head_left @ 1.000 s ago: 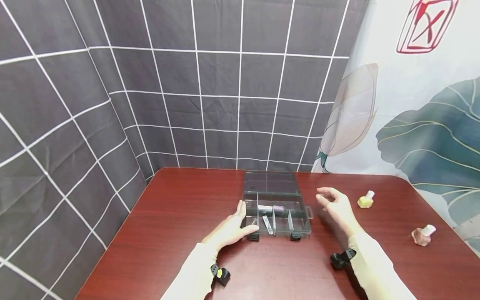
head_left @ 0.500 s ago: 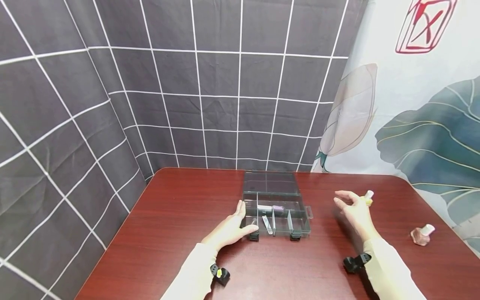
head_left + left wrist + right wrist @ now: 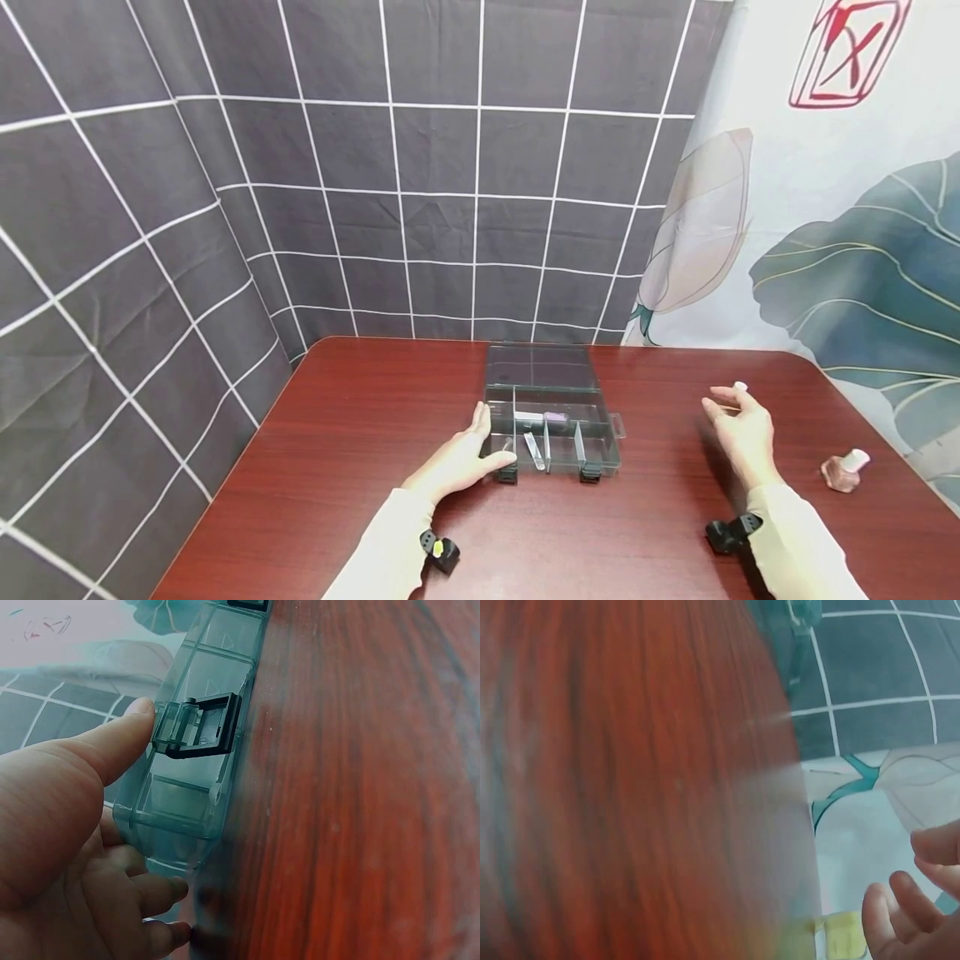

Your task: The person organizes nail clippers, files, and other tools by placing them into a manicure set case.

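A clear, dark-tinted compartment box [image 3: 558,400] stands with its lid raised at the back. My left hand [image 3: 457,461] holds its front left corner, fingers along the left wall. In the left wrist view the thumb lies at the rim by a black latch [image 3: 210,727]. Inside the box are a slim silvery piece [image 3: 535,451] and a white and purple piece [image 3: 553,416]. My right hand [image 3: 746,429], thumb and fingers apart, is at the yellow nail polish bottle [image 3: 845,935]. In the head view the hand hides most of that bottle, leaving its white cap [image 3: 740,386] showing.
A second nail polish bottle [image 3: 841,473], pinkish brown with a white cap, stands to the right on the red-brown table [image 3: 390,400]. Grey cloth with white grid lines [image 3: 442,225] hangs behind, with a leaf-patterned cloth [image 3: 862,275] at the right.
My right hand has moved right, from beside the box to the yellow nail polish bottle, which it now largely covers in the head view. The left hand and box have stayed in place.
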A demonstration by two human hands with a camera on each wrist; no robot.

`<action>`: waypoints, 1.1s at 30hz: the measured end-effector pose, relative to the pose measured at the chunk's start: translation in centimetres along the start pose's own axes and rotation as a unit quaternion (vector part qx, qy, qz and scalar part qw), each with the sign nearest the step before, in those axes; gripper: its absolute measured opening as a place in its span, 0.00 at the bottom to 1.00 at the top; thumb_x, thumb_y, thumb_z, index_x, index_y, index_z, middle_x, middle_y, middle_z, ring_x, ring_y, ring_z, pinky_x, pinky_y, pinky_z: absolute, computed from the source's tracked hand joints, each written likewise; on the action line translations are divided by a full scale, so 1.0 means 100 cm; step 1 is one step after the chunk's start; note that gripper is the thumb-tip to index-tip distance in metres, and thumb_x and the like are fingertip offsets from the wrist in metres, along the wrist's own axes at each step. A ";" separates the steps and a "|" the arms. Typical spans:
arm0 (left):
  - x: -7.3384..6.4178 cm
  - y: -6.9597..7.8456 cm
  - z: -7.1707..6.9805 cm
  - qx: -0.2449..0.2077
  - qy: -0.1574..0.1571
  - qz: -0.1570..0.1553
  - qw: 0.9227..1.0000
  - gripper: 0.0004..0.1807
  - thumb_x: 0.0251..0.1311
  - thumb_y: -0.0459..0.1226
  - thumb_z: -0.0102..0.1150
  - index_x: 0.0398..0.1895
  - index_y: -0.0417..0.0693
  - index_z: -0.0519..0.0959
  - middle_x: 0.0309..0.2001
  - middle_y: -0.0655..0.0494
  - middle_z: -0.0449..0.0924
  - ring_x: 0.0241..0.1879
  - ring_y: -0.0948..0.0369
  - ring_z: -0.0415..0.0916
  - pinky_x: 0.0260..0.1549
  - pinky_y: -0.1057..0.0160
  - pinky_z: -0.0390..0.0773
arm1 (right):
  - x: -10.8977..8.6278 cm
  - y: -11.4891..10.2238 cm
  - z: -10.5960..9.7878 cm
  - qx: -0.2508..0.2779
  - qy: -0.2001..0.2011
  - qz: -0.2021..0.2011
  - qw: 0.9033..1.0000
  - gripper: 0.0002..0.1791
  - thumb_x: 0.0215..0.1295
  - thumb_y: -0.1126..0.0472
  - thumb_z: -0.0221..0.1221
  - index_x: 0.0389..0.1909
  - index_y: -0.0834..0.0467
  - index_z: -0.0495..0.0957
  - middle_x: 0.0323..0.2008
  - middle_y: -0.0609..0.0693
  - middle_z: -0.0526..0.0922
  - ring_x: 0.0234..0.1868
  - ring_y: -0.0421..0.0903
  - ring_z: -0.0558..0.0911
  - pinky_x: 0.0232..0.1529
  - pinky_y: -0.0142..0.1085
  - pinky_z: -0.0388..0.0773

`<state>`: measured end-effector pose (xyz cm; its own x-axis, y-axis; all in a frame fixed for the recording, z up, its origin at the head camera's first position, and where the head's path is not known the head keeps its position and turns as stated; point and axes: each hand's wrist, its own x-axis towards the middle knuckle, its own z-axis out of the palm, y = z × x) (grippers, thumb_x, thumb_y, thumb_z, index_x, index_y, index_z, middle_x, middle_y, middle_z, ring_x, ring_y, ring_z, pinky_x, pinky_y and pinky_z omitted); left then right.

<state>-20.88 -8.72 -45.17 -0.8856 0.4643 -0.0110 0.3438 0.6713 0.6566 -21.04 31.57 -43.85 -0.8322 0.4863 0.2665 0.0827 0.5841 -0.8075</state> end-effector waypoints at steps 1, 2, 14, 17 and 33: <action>0.000 0.000 0.000 0.000 0.000 -0.002 1.000 0.48 0.61 0.58 0.50 0.72 0.38 0.43 0.73 0.44 0.36 0.66 0.49 0.55 0.60 0.53 0.60 | 0.001 0.000 -0.001 -0.006 0.015 0.007 1.000 0.18 0.61 0.62 0.59 0.50 0.66 0.77 0.44 0.64 0.80 0.26 0.18 0.66 0.29 0.20 0.67; 0.000 0.000 0.000 0.001 0.000 -0.003 1.000 0.48 0.61 0.58 0.50 0.72 0.38 0.43 0.73 0.45 0.36 0.66 0.49 0.55 0.60 0.53 0.60 | 0.003 0.000 -0.002 -0.011 0.028 0.015 0.999 0.17 0.60 0.62 0.59 0.49 0.65 0.77 0.43 0.63 0.80 0.26 0.19 0.66 0.30 0.21 0.66; 0.001 -0.001 0.000 0.002 0.003 -0.001 1.000 0.49 0.61 0.58 0.50 0.72 0.37 0.43 0.73 0.44 0.36 0.66 0.49 0.55 0.61 0.53 0.59 | 0.014 0.016 -0.011 -0.037 0.030 0.064 0.997 0.30 0.58 0.57 0.60 0.55 0.72 0.65 0.44 0.70 0.68 0.51 0.64 0.62 0.43 0.49 0.60; 0.001 -0.001 0.000 0.003 0.003 0.001 1.000 0.49 0.61 0.58 0.50 0.72 0.37 0.43 0.73 0.43 0.36 0.66 0.49 0.55 0.60 0.53 0.59 | 0.016 0.020 -0.011 -0.041 0.006 0.077 0.996 0.34 0.58 0.56 0.60 0.58 0.73 0.61 0.46 0.71 0.65 0.54 0.66 0.58 0.47 0.53 0.58; -0.002 0.000 0.001 0.005 0.009 0.003 1.000 0.49 0.61 0.58 0.50 0.72 0.36 0.43 0.73 0.43 0.37 0.63 0.50 0.60 0.58 0.55 0.63 | 0.033 0.033 -0.007 -0.088 -0.043 0.048 0.994 0.26 0.57 0.62 0.58 0.53 0.73 0.66 0.48 0.75 0.69 0.46 0.69 0.68 0.48 0.56 0.62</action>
<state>-20.65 -8.80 -45.23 -0.8889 0.4581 0.0074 0.3526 0.6737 0.6495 -23.10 35.57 -45.23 -0.8588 0.4924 0.1413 0.2521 0.6463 -0.7202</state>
